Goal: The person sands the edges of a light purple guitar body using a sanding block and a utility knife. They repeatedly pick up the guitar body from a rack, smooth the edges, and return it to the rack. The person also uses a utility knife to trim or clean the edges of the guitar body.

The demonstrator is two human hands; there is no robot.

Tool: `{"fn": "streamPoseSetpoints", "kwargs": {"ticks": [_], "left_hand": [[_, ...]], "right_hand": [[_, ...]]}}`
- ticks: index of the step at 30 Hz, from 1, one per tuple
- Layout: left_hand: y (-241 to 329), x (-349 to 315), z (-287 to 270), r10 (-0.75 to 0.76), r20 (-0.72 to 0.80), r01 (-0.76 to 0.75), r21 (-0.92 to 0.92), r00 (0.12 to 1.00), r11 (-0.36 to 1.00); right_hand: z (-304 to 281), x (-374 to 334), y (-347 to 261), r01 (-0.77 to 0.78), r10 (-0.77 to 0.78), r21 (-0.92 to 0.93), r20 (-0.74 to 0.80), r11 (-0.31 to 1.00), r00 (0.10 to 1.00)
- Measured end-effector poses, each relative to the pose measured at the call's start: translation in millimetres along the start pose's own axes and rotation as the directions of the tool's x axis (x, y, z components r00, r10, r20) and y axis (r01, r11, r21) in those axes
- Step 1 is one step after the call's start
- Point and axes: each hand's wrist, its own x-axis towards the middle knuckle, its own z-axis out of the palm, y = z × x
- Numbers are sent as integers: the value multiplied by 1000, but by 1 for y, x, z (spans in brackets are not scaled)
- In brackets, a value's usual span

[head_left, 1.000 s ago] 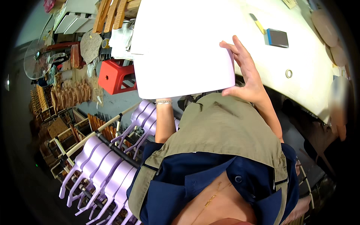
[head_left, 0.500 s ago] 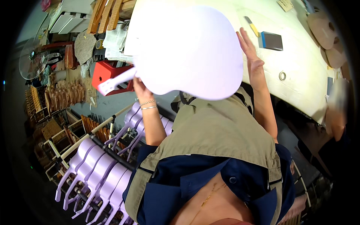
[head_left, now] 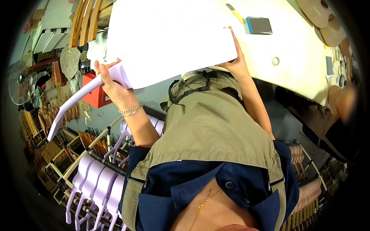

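- So, the main thing is a pale purple guitar (head_left: 79, 91), held up in front of the apron over the near edge of the table, neck pointing off left. Its body is so washed out by glare I can't tell the finish.
- Left hand (head_left: 112, 85): curled around the neck right by the body, thumb up.
- Right hand (head_left: 236, 62): spread wide across the body's far end, thumb on the near side, holding that edge.
- Looks to me like a 2-handed carry-and-position step. I'd say any next move calls for keeping both ends supported and the neck clear of stuff.
- On the white table (head_left: 287, 40): a yellow knife (head_left: 235, 13), a blue-and-dark block (head_left: 259, 25), 1 tape roll (head_left: 272, 61).
- Further out: a red stool (head_left: 91, 97) behind the neck, more purple guitars (head_left: 85, 172) racked at lower left.
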Motion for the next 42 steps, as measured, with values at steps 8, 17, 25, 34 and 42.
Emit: {"fn": "streamPoseSetpoints", "kwargs": {"ticks": [8,17,25,34,42], "left_hand": [[3,-17,39,142,283,-176,98,949,979],[6,-31,89,157,760,-378,124,630,918],[-1,-44,124,96,863,-363,105,496,926],[9,3,115,6,868,-270,148,497,952],[-16,53,27,-197,312,154,157,929,975]], "right_hand": [[-11,0,-44,38,-77,-548,-47,836,996],[-8,3,-67,155,-236,-875,48,459,971],[2,5,-81,161,-233,-780,20,605,972],[-50,5,-33,-87,-213,-975,-131,205,968],[-36,-27,9,-342,346,55,-86,938,934]]}}
